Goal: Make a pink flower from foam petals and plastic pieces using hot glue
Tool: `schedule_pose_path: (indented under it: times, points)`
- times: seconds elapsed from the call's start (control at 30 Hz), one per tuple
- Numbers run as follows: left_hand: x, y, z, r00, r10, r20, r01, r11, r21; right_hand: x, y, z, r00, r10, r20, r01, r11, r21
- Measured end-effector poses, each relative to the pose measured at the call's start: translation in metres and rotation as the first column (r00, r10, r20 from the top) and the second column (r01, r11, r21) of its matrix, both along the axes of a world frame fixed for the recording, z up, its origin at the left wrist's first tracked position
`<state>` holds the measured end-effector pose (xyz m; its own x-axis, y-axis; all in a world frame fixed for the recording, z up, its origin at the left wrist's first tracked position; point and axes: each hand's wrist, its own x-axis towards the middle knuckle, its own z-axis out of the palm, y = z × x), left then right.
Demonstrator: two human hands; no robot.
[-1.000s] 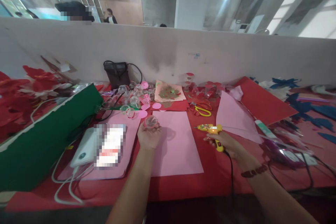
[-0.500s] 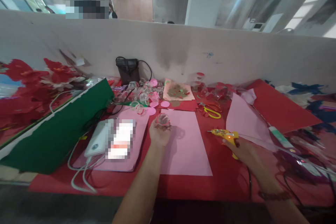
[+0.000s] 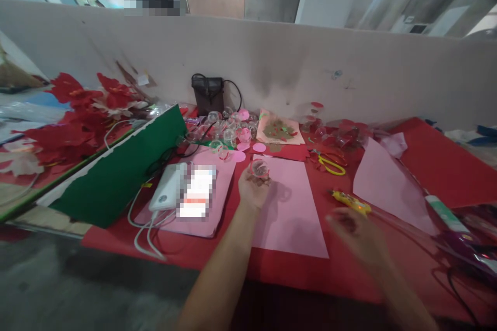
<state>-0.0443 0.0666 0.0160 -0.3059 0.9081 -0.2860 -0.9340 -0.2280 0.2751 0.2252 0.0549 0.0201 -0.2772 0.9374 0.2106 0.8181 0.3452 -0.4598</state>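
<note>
My left hand [image 3: 254, 191] is closed around a small clear plastic cup with a red rim [image 3: 260, 168], held above a pink sheet [image 3: 289, 217]. Near the table's right side, my right hand [image 3: 359, 232] is slightly blurred, its fingers apart with nothing visible in them. Just beyond it a yellow hot glue gun [image 3: 351, 202] lies on the red tabletop cover [image 3: 287, 271], its nozzle pointing left. Yellow-handled scissors [image 3: 330, 164] rest farther back.
Several clear plastic cups [image 3: 230, 137] cluster at the back, beside a black bag [image 3: 208, 95]. To the left are a power bank [image 3: 169, 186], a lit phone [image 3: 197, 191], a green board [image 3: 128, 170] and red fabric flowers [image 3: 73, 129]. A white partition [image 3: 252, 51] runs behind.
My right hand has let go of the glue gun, which now lies on the table, and has drawn back from it. My left hand still holds the cup. The view has swung left and down.
</note>
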Motion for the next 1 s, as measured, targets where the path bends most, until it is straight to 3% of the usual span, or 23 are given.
schedule_pose_path:
  times: [0.07, 0.17, 0.3, 0.4, 0.47, 0.6, 0.77, 0.87, 1.0]
  points:
    - [0.001, 0.001, 0.002, 1.0, -0.004, -0.014, 0.005, 0.999, 0.039, -0.034, -0.035, 0.0, 0.955, 0.289, 0.061, -0.29, 0.957, 0.0]
    - [-0.001, 0.002, 0.015, 0.999, 0.029, -0.015, -0.028, 0.994, 0.103, -0.077, -0.076, 0.001, 0.844, 0.512, 0.161, -0.521, 0.854, 0.017]
    - [-0.015, -0.012, 0.048, 0.995, 0.094, -0.039, -0.086, 0.983, 0.161, -0.099, -0.089, 0.01, 0.772, 0.569, 0.284, -0.588, 0.809, -0.025]
    - [-0.029, -0.042, 0.069, 0.981, 0.136, -0.135, -0.11, 0.977, 0.185, -0.1, -0.084, 0.014, 0.71, 0.59, 0.385, -0.621, 0.782, -0.055]
    - [-0.036, -0.068, 0.073, 0.966, 0.175, -0.19, -0.149, 0.978, 0.145, -0.099, -0.082, 0.013, 0.684, 0.584, 0.438, -0.632, 0.774, -0.043]
    - [-0.037, -0.125, 0.06, 0.948, 0.189, -0.254, -0.178, 0.982, 0.067, -0.102, -0.084, 0.007, 0.68, 0.529, 0.507, -0.621, 0.784, 0.014]
    - [-0.014, -0.178, 0.031, 0.965, 0.135, -0.225, -0.158, 0.984, -0.086, -0.105, -0.085, 0.004, 0.661, 0.503, 0.557, -0.625, 0.779, 0.038]
    - [0.002, -0.191, 0.021, 0.979, 0.115, -0.169, -0.147, 0.972, -0.186, -0.106, -0.082, 0.007, 0.71, 0.473, 0.523, -0.581, 0.812, 0.055]
    - [0.011, -0.19, 0.017, 0.981, 0.095, -0.171, -0.139, 0.954, -0.266, -0.11, -0.084, 0.014, 0.774, 0.5, 0.388, -0.552, 0.834, 0.024]
